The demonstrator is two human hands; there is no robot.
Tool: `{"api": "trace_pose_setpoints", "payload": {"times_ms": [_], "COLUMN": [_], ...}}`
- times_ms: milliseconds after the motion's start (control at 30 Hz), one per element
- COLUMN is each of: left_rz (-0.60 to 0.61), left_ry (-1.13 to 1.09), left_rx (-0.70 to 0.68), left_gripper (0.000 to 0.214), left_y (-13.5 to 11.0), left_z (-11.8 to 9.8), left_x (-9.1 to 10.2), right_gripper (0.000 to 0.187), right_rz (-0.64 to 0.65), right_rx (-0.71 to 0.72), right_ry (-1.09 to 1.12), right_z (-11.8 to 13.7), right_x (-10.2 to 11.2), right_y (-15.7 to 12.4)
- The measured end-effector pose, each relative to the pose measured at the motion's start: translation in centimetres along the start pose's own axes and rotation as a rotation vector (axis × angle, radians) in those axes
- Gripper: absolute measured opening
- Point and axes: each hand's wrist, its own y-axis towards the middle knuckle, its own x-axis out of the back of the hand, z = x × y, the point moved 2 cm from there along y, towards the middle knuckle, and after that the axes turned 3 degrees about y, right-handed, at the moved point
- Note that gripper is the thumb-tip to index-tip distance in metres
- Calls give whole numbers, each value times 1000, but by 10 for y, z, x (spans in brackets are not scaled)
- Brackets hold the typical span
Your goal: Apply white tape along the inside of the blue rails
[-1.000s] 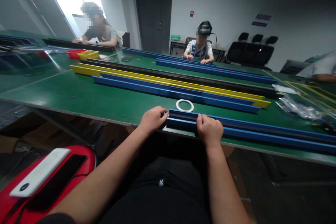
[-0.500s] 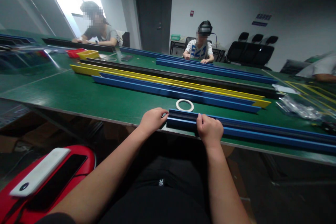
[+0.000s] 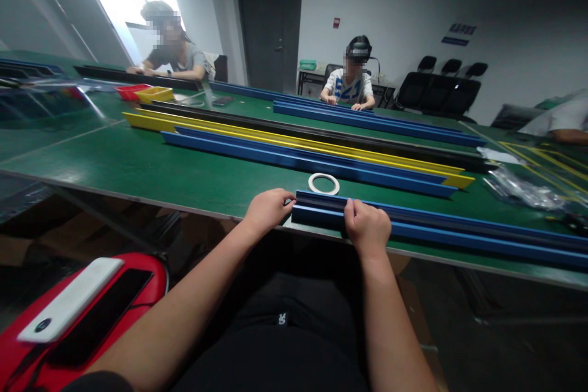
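A long blue channel-shaped profile (image 3: 441,226) lies along the near edge of the green table, with a dark strip or groove running down its middle. At its left end is my left hand (image 3: 269,208), thumb and fingers pinched together against the end; whatever is between the fingertips is too small to make out. My right hand (image 3: 369,228) is closed on the same profile a little further right, thumb on top at the groove. Just behind the profile's left part, a white roll of tape (image 3: 324,184) lies flat.
More long profiles, blue (image 3: 303,162), yellow (image 3: 294,148) and black (image 3: 257,125), lie across the table. Red (image 3: 131,93) and yellow trays stand at back left. Clear plastic bags (image 3: 523,190) lie at right. Co-workers sit opposite. A red stool (image 3: 151,282) holds a phone and a white device.
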Motion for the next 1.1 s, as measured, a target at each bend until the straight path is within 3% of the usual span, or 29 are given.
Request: {"api": "trace_pose_setpoints", "payload": {"times_ms": [467, 1100], "left_rz": [-59, 15], "left_ry": [16, 10], "left_rx": [-3, 12], "left_gripper": [29, 28], "left_y": [-2, 2], "left_z": [-1, 0], "left_x": [2, 0], "right_gripper": [45, 44], "right_rz": [-2, 14], "right_rx": [4, 0], "right_ry": [-14, 11], "right_z": [0, 1], "right_x": [1, 4], "right_y": [0, 1]}}
